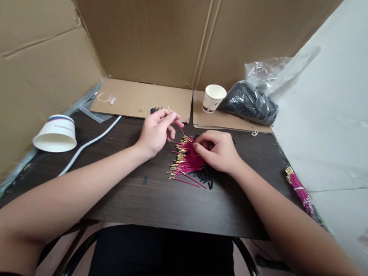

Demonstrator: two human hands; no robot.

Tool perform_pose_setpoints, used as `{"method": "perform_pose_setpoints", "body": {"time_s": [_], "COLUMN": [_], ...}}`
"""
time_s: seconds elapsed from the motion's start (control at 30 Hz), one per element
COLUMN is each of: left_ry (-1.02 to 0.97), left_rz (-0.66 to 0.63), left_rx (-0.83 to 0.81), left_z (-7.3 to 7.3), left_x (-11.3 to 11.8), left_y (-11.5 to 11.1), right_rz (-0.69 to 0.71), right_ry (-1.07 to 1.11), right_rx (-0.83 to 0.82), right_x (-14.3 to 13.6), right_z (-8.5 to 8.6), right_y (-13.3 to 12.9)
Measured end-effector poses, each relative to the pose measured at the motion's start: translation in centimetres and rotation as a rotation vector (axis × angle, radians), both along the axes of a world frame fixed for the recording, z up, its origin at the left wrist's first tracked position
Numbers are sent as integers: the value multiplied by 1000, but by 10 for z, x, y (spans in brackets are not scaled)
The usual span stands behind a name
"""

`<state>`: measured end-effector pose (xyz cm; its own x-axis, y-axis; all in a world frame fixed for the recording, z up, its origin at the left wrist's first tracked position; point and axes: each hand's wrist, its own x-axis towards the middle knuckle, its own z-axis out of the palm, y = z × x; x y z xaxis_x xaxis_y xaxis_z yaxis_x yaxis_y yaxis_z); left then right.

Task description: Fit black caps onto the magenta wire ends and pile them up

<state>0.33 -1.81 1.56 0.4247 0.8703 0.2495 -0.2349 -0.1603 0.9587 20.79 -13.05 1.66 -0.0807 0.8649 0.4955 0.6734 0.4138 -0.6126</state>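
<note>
A thin magenta wire (179, 127) with a gold tip is pinched between the thumb and fingers of my left hand (155, 134), held slanting above the table. Close by, my right hand (219, 150) is closed at the right edge of a pile of magenta wires (190, 161) with gold ends. Its fingertips are pressed together, and what they hold, if anything, is too small to make out. Small black tube-like pieces (203, 178) lie at the right of the pile, partly under it. A few more black pieces (155, 110) show behind my left hand.
On cardboard at the back stand a paper cup (214, 99) and a clear bag of black pieces (251, 103). A paper bowl (56, 134) lies tipped at left, near a white cable (93, 141). A banded wire bundle (300, 189) lies at the right edge.
</note>
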Motion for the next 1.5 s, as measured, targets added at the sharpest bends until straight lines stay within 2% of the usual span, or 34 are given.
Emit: {"method": "perform_pose_setpoints", "body": {"time_s": [0.1,0.23,0.33,0.47,0.57,0.63,0.73,0.87,1.0,1.23,1.5], "left_ry": [48,94,115,79,53,107,249,359,457,649,622], "left_rz": [-19,-90,-116,-178,-198,-157,-98,-275,-408,-421,-424], "left_rx": [9,88,116,200,312,392,618,952,1122,1213,1205], "left_z": [-2,-4,-3,-2,-5,-8,-9,-5,-4,-9,-15], "left_x": [1,3,3,4,5,4,0,-5,-5,-3,-2], "left_y": [0,-4,-11,-20,-23,-25,-30,-44,-55,-60,-57], "right_rz": [-37,-94,-55,126,152,117,-30,-208,-251,-199,-194], "right_ry": [-107,-136,-15,264,333,322,288,329,338,268,254], "right_rx": [19,-20,-89,-234,-239,-191,-67,33,34,5,4], "right_x": [5,14,14,6,1,1,7,16,16,11,11], "right_z": [6,14,16,12,10,10,9,2,-8,-16,-16], "right_y": [-1,-2,-2,-5,-6,-5,1,13,21,22,22]}}
